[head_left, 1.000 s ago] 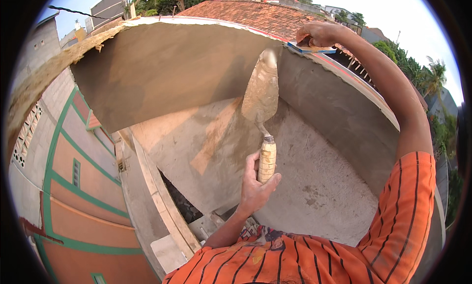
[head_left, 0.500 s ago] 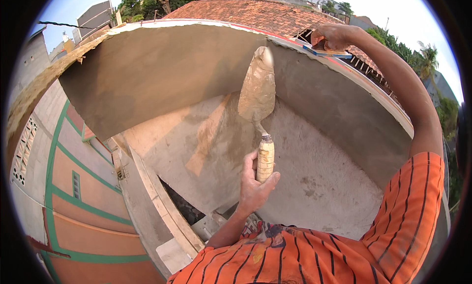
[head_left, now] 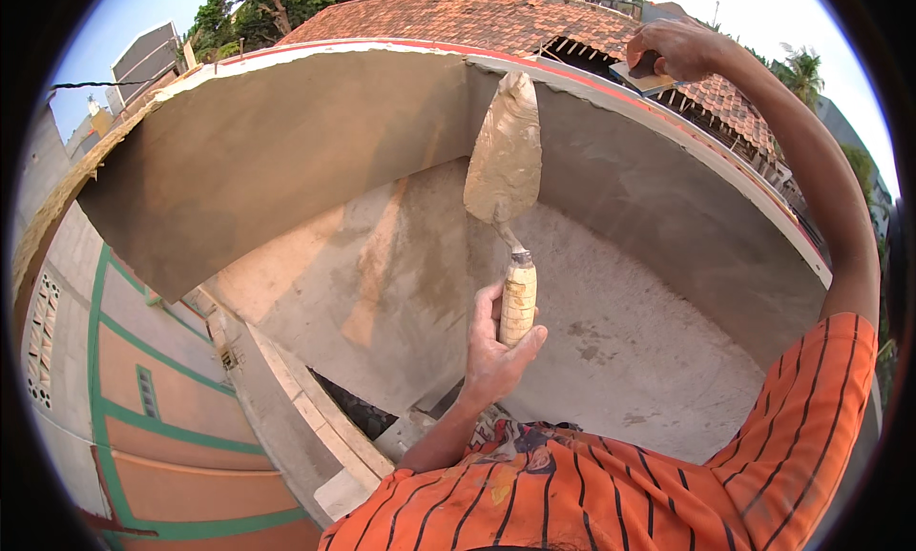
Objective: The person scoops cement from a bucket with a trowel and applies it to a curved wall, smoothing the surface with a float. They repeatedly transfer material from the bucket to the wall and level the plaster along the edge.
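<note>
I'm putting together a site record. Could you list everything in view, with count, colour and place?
Trowel: 1, grey-brown blade, pale handle, centre
Flat board tool: 1, pale and blue, upper right
Plastered walls: 2, grey-brown, meeting at upper centre
Concrete surface: 1, pale grey, below the walls
Pale beam: 1, beige, lower left
Tiled roof: 1, orange-red, beyond the walls
Building: 1, orange with green trim, left
Trees: count unclear, green, upper left
Palm: 1, green, upper right
Striped shirt: 1, orange and dark, bottom
Left hand: 1, bare, around the trowel handle
Right hand: 1, bare, on the flat board tool
</note>
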Tool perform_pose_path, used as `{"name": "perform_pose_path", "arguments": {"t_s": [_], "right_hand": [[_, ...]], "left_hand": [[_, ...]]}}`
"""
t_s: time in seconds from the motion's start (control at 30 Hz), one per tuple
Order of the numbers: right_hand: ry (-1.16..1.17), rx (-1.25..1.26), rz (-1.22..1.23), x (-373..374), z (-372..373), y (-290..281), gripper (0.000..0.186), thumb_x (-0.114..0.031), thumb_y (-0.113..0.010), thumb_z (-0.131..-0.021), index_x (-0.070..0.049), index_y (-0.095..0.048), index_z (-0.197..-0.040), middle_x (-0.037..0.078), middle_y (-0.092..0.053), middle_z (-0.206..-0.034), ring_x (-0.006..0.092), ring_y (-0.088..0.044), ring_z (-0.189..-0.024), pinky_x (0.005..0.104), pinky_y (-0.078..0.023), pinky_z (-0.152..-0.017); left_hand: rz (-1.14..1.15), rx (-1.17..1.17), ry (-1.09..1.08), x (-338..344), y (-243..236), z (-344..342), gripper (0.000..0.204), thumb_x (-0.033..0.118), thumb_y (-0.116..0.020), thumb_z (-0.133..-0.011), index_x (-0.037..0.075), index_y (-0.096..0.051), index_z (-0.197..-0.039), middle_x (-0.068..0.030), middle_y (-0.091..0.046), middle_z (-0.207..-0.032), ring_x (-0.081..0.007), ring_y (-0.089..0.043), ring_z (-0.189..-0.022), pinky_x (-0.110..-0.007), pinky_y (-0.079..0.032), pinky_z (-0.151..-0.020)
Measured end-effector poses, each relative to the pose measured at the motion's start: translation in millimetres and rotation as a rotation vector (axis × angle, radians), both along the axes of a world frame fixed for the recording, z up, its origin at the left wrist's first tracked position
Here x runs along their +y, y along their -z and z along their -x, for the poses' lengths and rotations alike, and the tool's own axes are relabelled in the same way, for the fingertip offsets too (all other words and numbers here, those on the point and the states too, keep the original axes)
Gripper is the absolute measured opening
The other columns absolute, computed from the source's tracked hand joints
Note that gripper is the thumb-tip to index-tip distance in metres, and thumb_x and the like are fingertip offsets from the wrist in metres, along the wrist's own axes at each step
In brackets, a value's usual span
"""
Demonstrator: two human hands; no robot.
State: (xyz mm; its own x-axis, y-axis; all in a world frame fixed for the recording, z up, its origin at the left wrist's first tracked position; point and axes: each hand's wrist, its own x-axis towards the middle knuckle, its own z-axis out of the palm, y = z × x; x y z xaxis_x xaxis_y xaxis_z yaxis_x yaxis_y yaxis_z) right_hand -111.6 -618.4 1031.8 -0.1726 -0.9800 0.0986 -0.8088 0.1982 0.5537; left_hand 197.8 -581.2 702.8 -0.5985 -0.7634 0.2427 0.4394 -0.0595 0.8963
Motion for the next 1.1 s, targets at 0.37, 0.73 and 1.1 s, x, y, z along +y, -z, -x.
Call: {"name": "perform_pose_path", "arguments": {"t_s": [0.37,0.73,1.1], "right_hand": [[-0.373,-0.417,-0.01,16.5,-51.2,-4.7,0.037,0.004,-0.062,-0.08,-0.005,-0.068,-0.115,0.01,-0.068,-0.117,0.029,-0.063,-0.111,0.0434,-0.049,-0.102],[-0.677,-0.253,0.069,15.9,-84.4,0.7,0.032,0.002,-0.066,-0.084,-0.01,-0.069,-0.114,0.008,-0.061,-0.114,0.0292,-0.06,-0.107,0.043,-0.053,-0.099],[-0.293,-0.307,-0.161,9.5,-54.9,-11.3,0.034,0.003,-0.057,-0.083,-0.006,-0.068,-0.113,0.01,-0.063,-0.12,0.0279,-0.057,-0.119,0.0412,-0.049,-0.103]], "left_hand": [[0.06,0.05,0.036,-0.7,-16.3,16.1,0.064,-0.003,-0.067,-0.086,0.003,-0.032,-0.14,-0.0112,-0.055,-0.106,-0.0092,-0.059,-0.068,-0.023,-0.05,-0.054],[0.055,0.083,0.018,0.3,-19.2,12.9,0.068,-0.003,-0.068,-0.086,0.003,-0.032,-0.142,-0.0103,-0.056,-0.105,-0.0084,-0.058,-0.071,-0.022,-0.05,-0.055],[0.031,0.165,-0.099,-13.0,-21.5,1.8,0.069,0.0,-0.07,-0.087,0.002,-0.03,-0.144,-0.0102,-0.054,-0.109,-0.0059,-0.057,-0.075,-0.02,-0.051,-0.058]]}}
